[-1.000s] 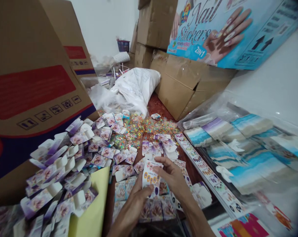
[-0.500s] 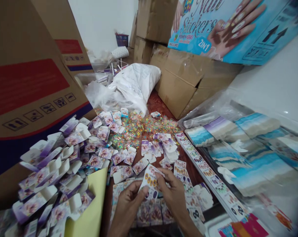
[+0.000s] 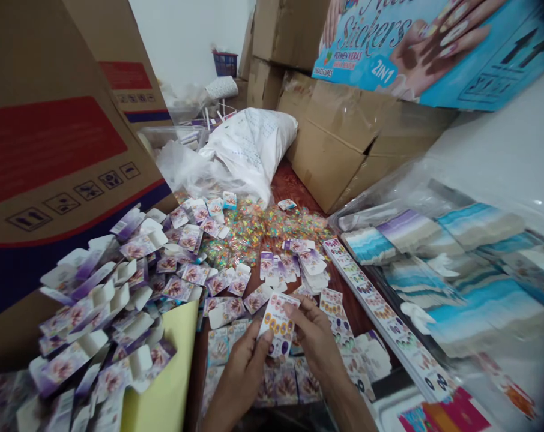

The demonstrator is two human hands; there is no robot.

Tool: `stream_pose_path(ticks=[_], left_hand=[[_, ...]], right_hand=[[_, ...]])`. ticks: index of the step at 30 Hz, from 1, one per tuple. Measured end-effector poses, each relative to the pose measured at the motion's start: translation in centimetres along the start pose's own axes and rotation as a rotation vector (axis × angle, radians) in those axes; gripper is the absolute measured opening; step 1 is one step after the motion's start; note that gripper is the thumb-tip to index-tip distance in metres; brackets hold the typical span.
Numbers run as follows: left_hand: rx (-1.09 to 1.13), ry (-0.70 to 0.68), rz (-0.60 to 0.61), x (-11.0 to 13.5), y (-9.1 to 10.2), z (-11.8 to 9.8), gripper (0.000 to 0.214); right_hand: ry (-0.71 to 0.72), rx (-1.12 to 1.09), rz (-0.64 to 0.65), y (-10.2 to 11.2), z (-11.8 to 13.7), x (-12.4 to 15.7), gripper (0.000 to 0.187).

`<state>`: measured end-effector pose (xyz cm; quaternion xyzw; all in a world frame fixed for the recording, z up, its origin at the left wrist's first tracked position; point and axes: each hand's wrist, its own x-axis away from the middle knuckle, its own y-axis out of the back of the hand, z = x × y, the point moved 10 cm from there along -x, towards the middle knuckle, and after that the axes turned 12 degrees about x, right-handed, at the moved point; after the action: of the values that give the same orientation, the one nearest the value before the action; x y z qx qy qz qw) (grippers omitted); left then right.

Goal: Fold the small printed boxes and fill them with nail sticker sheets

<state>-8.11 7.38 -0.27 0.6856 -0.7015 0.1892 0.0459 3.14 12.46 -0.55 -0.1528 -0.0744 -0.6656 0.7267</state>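
Both my hands hold one small white nail sticker sheet [image 3: 278, 324] printed with coloured ovals, low in the middle of the view. My left hand [image 3: 242, 375] pinches its lower left edge with thumb and fingers. My right hand [image 3: 317, 342] grips its right and top edge. Under my hands lie purple cards [image 3: 281, 384] with nail pictures. More sticker sheets [image 3: 332, 303] lie just right of my right hand.
A heap of folded purple and white cards [image 3: 114, 306] fills the left, partly on a yellow sheet [image 3: 173, 372]. Colourful small pieces [image 3: 263, 231] are scattered ahead. Long sticker strips [image 3: 380, 318] and bagged stacks [image 3: 456, 264] lie right. Cardboard boxes [image 3: 339, 144] and a white sack [image 3: 249, 150] stand behind.
The sticker sheet stays between my hands; it was tilted half a second ago and now faces me flatter again. The view has shifted slightly.
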Motion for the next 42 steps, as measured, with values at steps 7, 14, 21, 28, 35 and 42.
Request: stream_pose_path(ticks=[7,14,21,28,35,42], left_hand=[[0.197,0.062,-0.060,0.0,0.6,1.5,0.037],[0.221,-0.006,-0.223,0.8,2.7,-0.8,0.034],[-0.211,-0.372,-0.411,1.8,5.8,-4.4,0.028],[-0.196,-0.273,-0.152,0.0,2.2,-3.7,0.026],[-0.297,-0.288,-0.079,-2.7,1.0,-3.4,0.031],[-1.023,-0.231,-0.087,-6.7,1.1,-1.7,0.038]], right_hand=[[0.129,0.196,-0.181,2.2,0.3,1.4,0.021],[0.706,0.653,0.216,-2.8,5.2,4.4,0.034],[0.239,0.289,0.224,-3.1,0.7,3.8,0.018],[-0.119,-0.173,0.246,-2.8,-3.5,2.9,0.028],[-0.059,0.229,0.389,-0.9,-2.3,-1.2,0.038],[0.532,1.197,0.085,-0.6,4.3,-8.5,0.031]])
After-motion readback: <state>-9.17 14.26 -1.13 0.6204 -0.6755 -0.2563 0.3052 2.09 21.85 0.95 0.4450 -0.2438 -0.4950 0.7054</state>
